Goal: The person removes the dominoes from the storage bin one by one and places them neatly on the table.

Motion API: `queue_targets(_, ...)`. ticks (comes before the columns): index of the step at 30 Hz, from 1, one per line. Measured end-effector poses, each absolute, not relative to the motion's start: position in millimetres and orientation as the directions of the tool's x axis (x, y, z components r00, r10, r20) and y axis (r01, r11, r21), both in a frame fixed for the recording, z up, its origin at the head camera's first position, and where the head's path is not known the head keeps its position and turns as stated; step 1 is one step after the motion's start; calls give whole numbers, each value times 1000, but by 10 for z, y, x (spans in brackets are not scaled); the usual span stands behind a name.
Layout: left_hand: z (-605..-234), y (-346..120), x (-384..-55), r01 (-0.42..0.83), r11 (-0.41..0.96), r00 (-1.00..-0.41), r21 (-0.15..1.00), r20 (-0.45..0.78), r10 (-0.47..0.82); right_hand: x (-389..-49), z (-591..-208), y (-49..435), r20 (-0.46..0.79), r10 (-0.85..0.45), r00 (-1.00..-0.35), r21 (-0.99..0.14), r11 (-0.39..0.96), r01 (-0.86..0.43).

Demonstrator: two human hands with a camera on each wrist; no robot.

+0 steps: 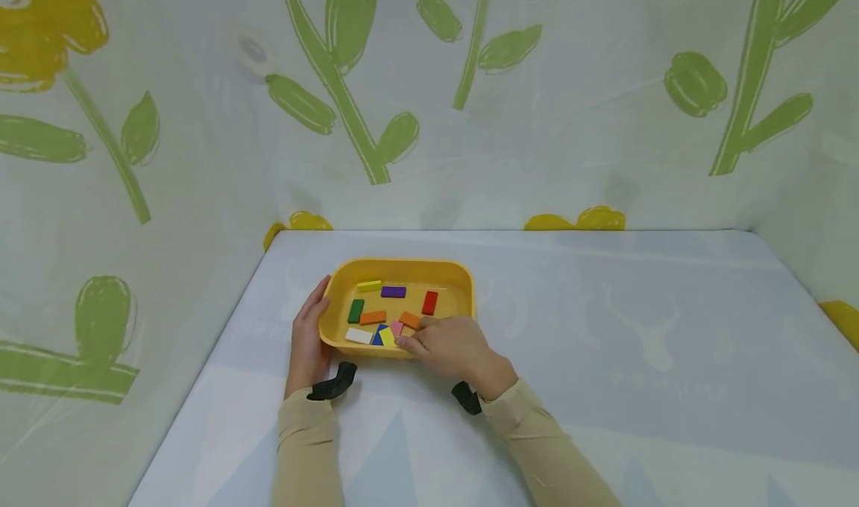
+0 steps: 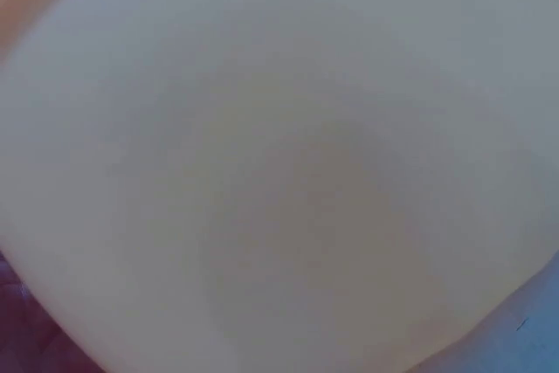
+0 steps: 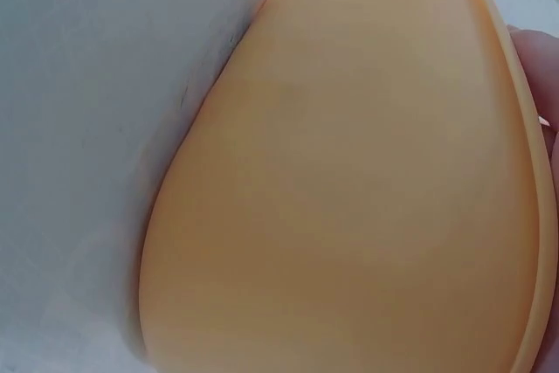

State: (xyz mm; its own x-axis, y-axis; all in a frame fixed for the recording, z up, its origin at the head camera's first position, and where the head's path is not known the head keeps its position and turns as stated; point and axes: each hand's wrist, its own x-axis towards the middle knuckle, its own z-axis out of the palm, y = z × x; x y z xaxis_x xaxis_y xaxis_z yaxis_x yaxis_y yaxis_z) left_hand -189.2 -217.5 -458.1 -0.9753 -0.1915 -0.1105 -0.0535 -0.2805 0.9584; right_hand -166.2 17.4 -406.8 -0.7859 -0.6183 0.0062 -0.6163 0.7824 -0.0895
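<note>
A yellow plastic box (image 1: 403, 268) with rounded corners holds several small flat blocks. My left hand (image 1: 310, 343) grips its left side, with the thumb at the rim. The right hand (image 1: 451, 344) reaches over the near rim, fingers bent down among the blocks. Beside its fingertips lie an orange block (image 1: 410, 320), a pink block (image 1: 397, 329) and a yellow block (image 1: 387, 337); whether it pinches one is hidden. A blue block (image 1: 379, 338) is partly covered by the yellow one. The box's outer wall (image 3: 349, 172) fills much of the right wrist view.
Elsewhere in the box lie a white block (image 1: 359, 335), green block (image 1: 356, 311), another orange block (image 1: 373, 317), purple block (image 1: 393, 292), second yellow block (image 1: 369, 286) and red block (image 1: 429, 303). Under the box is a pale patterned table (image 1: 604, 388); a flower-printed wall (image 1: 537, 156) stands behind.
</note>
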Motion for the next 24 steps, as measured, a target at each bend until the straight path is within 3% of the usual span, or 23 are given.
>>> queue_targets(12, -4580, -2179, -1873, -69, -276, -973, 959, -126, -194, -1645, -4121, 135, 41, -572, -819, -92, 814, -573)
queue_targets(24, -4600, -2168, -1894, -64, -281, -970, 958, -126, -206, -1637, -4066, 128, -96, -500, -861, -159, 861, -482)
